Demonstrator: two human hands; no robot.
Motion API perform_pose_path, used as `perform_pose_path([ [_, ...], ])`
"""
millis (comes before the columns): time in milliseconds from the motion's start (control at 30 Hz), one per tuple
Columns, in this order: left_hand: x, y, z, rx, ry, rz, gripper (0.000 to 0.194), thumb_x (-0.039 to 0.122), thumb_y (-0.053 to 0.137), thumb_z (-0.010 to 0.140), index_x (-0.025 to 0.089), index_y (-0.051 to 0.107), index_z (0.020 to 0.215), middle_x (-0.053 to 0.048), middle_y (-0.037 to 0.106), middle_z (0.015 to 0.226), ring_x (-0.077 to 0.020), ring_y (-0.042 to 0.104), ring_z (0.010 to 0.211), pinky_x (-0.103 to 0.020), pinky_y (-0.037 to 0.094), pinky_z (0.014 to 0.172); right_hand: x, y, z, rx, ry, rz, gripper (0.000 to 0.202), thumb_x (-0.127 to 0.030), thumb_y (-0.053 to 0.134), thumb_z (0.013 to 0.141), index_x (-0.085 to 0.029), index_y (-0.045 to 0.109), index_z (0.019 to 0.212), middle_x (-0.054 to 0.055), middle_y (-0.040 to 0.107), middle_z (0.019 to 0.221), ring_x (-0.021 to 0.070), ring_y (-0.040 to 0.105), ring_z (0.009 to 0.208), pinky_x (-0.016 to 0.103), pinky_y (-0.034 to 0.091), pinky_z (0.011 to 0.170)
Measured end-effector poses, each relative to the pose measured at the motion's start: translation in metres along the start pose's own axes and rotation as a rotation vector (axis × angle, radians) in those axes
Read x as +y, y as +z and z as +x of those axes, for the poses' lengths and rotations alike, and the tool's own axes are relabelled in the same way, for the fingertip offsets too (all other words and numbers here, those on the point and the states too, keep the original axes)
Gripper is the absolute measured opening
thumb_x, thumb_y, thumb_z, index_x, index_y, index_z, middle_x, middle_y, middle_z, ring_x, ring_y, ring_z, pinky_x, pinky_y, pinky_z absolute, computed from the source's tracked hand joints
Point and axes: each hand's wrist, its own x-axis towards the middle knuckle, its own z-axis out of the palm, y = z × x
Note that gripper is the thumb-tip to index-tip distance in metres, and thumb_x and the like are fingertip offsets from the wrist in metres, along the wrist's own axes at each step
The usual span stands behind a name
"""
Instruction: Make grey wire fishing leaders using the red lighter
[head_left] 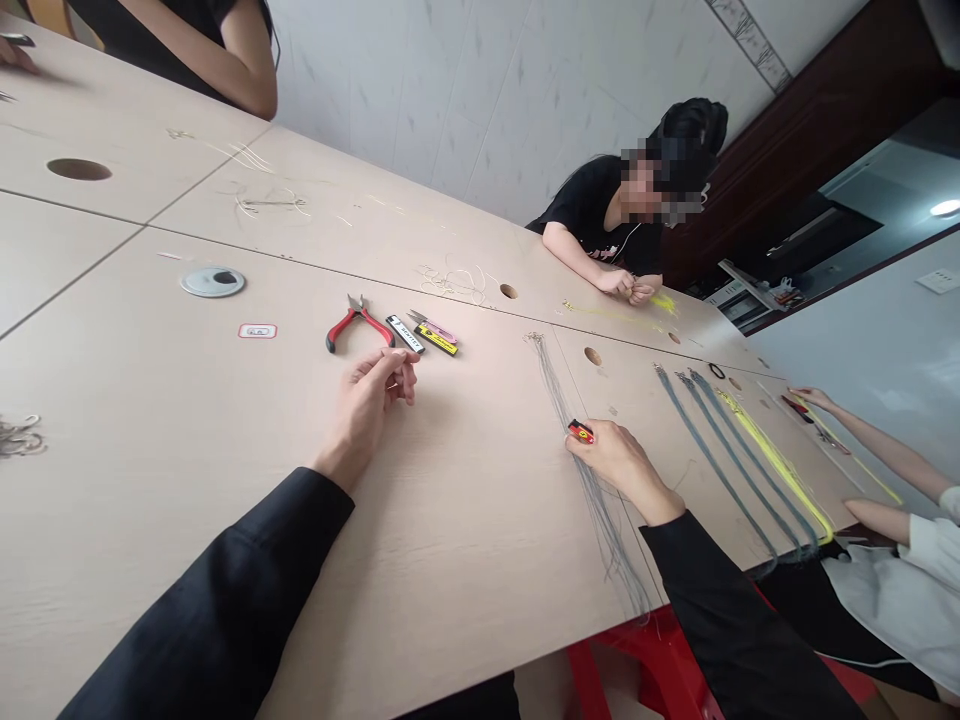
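Note:
My left hand hovers over the table with its thumb and fingers pinched together. Whatever may be between them is too small to make out. In my right hand is a small red and black lighter, with only its end showing. That hand is above a bundle of grey cords laid lengthwise on the table. Just beyond my left hand lie red-handled pliers, a black and white lighter-shaped piece, pink thread snips and a yellow and black piece.
More grey cord bundles and a yellow bundle lie to the right. Loose pale cords are scattered farther back. A round grey lid sits left. Co-workers sit opposite and at the right; a red stool stands below.

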Motion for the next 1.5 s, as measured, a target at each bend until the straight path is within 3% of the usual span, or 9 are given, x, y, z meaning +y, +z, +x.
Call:
perform_pose_path([
  [200, -0.001, 0.000, 0.001, -0.001, -0.003, -0.007, 0.019, 0.031, 0.060, 0.083, 0.015, 0.064, 0.075, -0.001, 0.056, 0.067, -0.0096, 0.049, 0.054, -0.024, 0.042, 0.054, -0.007, 0.001, 0.002, -0.003, 0.013, -0.036, 0.017, -0.031, 0.053, 0.076, -0.021, 0.048, 0.063, 0.002, 0.053, 0.059, 0.0147, 0.043, 0.054, 0.025, 0.026, 0.052],
  [400, -0.001, 0.000, 0.001, 0.006, 0.002, -0.013, 0.021, 0.031, 0.060, 0.083, 0.015, 0.061, 0.070, -0.001, 0.056, 0.067, -0.0094, 0.049, 0.053, -0.024, 0.041, 0.053, -0.002, -0.002, 0.001, -0.032, -0.006, 0.032, 0.020, -0.028, 0.052, 0.075, -0.021, 0.040, 0.060, -0.002, 0.042, 0.055, 0.0119, 0.034, 0.051, 0.025, 0.023, 0.051],
  [600, -0.001, 0.001, 0.001, 0.004, 0.002, -0.009, 0.019, 0.032, 0.060, 0.083, 0.015, 0.062, 0.074, -0.001, 0.056, 0.065, -0.0098, 0.049, 0.053, -0.024, 0.042, 0.052, 0.018, 0.002, 0.009, -0.097, -0.130, 0.223, 0.025, -0.029, 0.047, 0.077, -0.021, 0.029, 0.062, -0.005, 0.028, 0.057, 0.0097, 0.026, 0.054, 0.023, 0.021, 0.052],
  [833, -0.001, 0.000, 0.001, 0.004, 0.004, -0.006, 0.022, 0.031, 0.059, 0.083, 0.015, 0.058, 0.067, -0.002, 0.058, 0.069, -0.0096, 0.049, 0.054, -0.024, 0.041, 0.052, 0.027, 0.001, 0.012, -0.126, -0.241, 0.275, 0.027, -0.038, 0.046, 0.082, -0.021, 0.033, 0.066, -0.005, 0.033, 0.060, 0.0105, 0.031, 0.057, 0.022, 0.025, 0.054],
  [1067, 0.001, 0.001, 0.000, 0.006, -0.001, 0.007, 0.021, 0.031, 0.058, 0.082, 0.016, 0.059, 0.067, -0.002, 0.058, 0.068, -0.0097, 0.049, 0.054, -0.024, 0.042, 0.054, 0.030, -0.004, 0.013, 0.003, -0.216, 0.372, 0.034, -0.045, 0.051, 0.084, -0.021, 0.035, 0.066, -0.004, 0.035, 0.061, 0.0105, 0.032, 0.057, 0.023, 0.028, 0.054],
  [1300, -0.001, 0.000, 0.001, 0.004, 0.003, -0.021, 0.022, 0.030, 0.060, 0.083, 0.015, 0.061, 0.068, -0.003, 0.059, 0.072, -0.0095, 0.049, 0.055, -0.025, 0.041, 0.053, 0.038, -0.043, 0.002, 0.118, -0.183, 0.749, 0.034, -0.052, 0.057, 0.085, -0.019, 0.052, 0.084, -0.005, 0.033, 0.060, 0.0091, 0.028, 0.049, 0.023, 0.024, 0.045],
  [1400, -0.001, -0.001, 0.001, 0.014, -0.001, -0.013, 0.021, 0.031, 0.060, 0.084, 0.015, 0.062, 0.069, -0.003, 0.059, 0.072, -0.0095, 0.048, 0.054, -0.025, 0.041, 0.053, 0.027, -0.055, 0.024, 0.236, -0.194, 0.839, 0.032, -0.050, 0.057, 0.085, -0.019, 0.049, 0.082, -0.005, 0.032, 0.060, 0.0085, 0.028, 0.048, 0.023, 0.023, 0.044],
  [1500, 0.000, 0.000, 0.001, 0.014, -0.007, 0.009, 0.022, 0.031, 0.060, 0.084, 0.015, 0.062, 0.069, -0.002, 0.057, 0.069, -0.0099, 0.048, 0.054, -0.025, 0.042, 0.054, 0.004, -0.058, 0.070, 0.359, -0.209, 0.756, 0.028, -0.043, 0.054, 0.087, -0.019, 0.047, 0.075, -0.006, 0.031, 0.057, 0.0092, 0.031, 0.050, 0.023, 0.026, 0.047],
])
